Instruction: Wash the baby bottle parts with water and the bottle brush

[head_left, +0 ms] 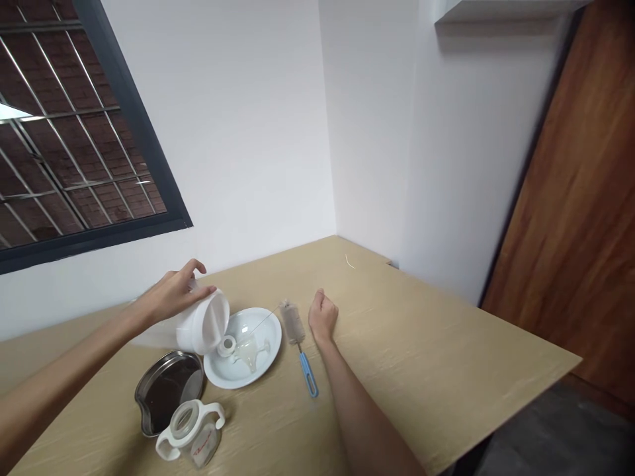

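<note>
My left hand (181,291) is closed on a white plastic jug (211,324), which is tipped so its mouth faces the white bowl (233,381). In the bowl lie a white ring (227,346) and a clear, soft-looking part (251,354); a thin straw or wire leans over the rim. Whether liquid is flowing from the jug, I cannot tell. My right hand (323,315) rests as a loose fist on the table, with nothing visible in it. Just left of it lies a bottle brush (308,375) with a blue handle, not touched.
A kidney-shaped metal tray (143,390) sits left of the bowl. In front stands a clear baby bottle (203,446) with white double handles and no lid. A thin white strip (350,262) lies near the back corner of the wooden table (446,350). Walls border the back.
</note>
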Motion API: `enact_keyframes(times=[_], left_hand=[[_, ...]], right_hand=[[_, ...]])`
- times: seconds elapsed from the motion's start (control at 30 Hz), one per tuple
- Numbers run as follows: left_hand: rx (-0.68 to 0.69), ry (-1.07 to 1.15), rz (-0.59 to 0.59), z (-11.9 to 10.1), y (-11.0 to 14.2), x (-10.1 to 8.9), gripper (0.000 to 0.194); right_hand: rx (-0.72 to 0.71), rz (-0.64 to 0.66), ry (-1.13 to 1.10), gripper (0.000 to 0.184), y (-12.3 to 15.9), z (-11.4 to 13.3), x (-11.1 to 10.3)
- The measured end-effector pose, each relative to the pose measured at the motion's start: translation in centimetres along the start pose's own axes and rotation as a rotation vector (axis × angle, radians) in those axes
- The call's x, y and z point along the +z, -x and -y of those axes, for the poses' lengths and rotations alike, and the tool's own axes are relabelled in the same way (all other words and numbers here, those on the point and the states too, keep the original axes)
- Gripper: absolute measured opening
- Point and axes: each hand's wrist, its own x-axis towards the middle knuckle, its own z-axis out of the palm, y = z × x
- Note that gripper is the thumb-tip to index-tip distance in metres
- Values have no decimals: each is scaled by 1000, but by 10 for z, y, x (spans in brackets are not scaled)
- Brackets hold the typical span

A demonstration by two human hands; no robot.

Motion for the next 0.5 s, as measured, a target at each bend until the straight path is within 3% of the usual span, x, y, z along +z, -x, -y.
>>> enact_keyframes(times=[0.1,0.23,0.5], left_hand=[[-18,33,31,-3,8,-3,49],[24,92,31,-24,11,1,49],[109,78,0,-63,-16,26,55]], right_hand=[[11,4,3,68,-1,-1,1],[6,10,11,69,0,-3,3],[-24,4,22,71,1,-5,4]])
